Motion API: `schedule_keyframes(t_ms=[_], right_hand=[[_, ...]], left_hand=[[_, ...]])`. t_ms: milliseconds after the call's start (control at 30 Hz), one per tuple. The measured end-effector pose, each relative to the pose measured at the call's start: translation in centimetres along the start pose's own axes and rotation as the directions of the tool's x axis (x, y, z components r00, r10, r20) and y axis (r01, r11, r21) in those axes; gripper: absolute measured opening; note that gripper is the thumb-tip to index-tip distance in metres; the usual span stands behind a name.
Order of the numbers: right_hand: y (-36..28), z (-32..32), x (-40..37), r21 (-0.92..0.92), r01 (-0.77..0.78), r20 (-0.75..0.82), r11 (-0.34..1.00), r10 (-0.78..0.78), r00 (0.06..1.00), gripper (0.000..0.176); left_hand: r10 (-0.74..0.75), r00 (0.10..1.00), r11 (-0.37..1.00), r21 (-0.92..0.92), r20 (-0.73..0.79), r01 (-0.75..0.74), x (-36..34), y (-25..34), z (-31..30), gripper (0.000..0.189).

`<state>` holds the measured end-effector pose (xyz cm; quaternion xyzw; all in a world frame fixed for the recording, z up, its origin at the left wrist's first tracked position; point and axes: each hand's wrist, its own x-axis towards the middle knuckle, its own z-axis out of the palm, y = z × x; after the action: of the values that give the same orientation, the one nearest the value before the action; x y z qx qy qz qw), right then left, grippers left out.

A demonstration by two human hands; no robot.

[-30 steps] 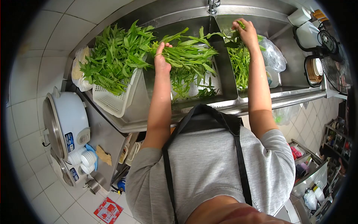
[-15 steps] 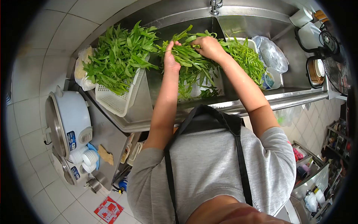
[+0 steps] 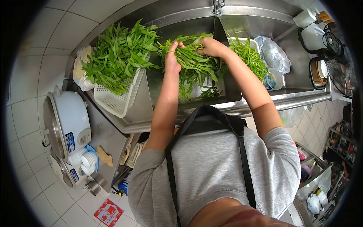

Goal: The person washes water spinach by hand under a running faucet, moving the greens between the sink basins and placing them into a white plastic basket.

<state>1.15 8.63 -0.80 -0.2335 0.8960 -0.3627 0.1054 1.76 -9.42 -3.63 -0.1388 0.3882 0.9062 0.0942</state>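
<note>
Over the left sink basin, my left hand (image 3: 174,56) is closed around a bunch of leafy greens (image 3: 194,62) with long thin stems. My right hand (image 3: 211,47) pinches the stem ends at the bunch's right side. More loose leaves (image 3: 200,89) hang or lie below the bunch in the basin. To the left, a big heap of leafy greens (image 3: 121,56) fills a white perforated basket (image 3: 109,100). On the right, cut green stems (image 3: 249,58) lie in another white basket (image 3: 254,44).
A faucet (image 3: 217,6) stands at the sink's back. Clear plastic bags (image 3: 275,56) and a small tub (image 3: 278,78) sit in the right basin. A fan (image 3: 338,70) is at far right; a large rice cooker (image 3: 72,121) and stacked white bowls (image 3: 89,160) are at left.
The bunch has shifted slightly, with its upper leafy tips now lying lower. My right hand stays at the stems, and my left hand keeps its hold. The view moved a little.
</note>
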Motion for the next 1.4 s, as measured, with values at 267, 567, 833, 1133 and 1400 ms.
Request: schedule_keyframes(t_ms=[267, 567, 833, 1133, 1400], right_hand=[[1.6, 1.7, 0.2, 0.051, -0.128, -0.071, 0.990, 0.132, 0.989, 0.025], [4.7, 2.9, 0.3, 0.918, -0.056, -0.174, 0.393, 0.523, 0.834, 0.013], [6.8, -6.5, -4.9, 0.804, 0.138, -0.503, 0.578, 0.539, 0.675, 0.020], [-0.2, -6.5, -5.6, -0.088, -0.074, -0.403, 0.993, 0.032, 0.915, 0.022], [-1.8, -1.4, -2.8, -0.352, -0.055, -0.343, 0.935, -0.074, 0.937, 0.019]], left_hand=[[0.005, 0.998, 0.997, 0.078, 0.059, -0.009, -0.1, 0.2, 0.5, 0.021], [0.087, 0.995, 0.993, -0.088, 0.043, -0.083, 0.6, -0.6, -0.5, 0.020], [0.093, 0.986, 0.950, -0.310, 0.138, -0.046, 0.5, 0.8, -2.6, 0.014], [0.048, 0.995, 0.940, -0.340, 0.085, -0.016, 1.0, -1.1, -0.9, 0.017], [-0.029, 0.993, 0.949, -0.308, 0.114, 0.063, 0.0, -1.9, 0.5, 0.016]])
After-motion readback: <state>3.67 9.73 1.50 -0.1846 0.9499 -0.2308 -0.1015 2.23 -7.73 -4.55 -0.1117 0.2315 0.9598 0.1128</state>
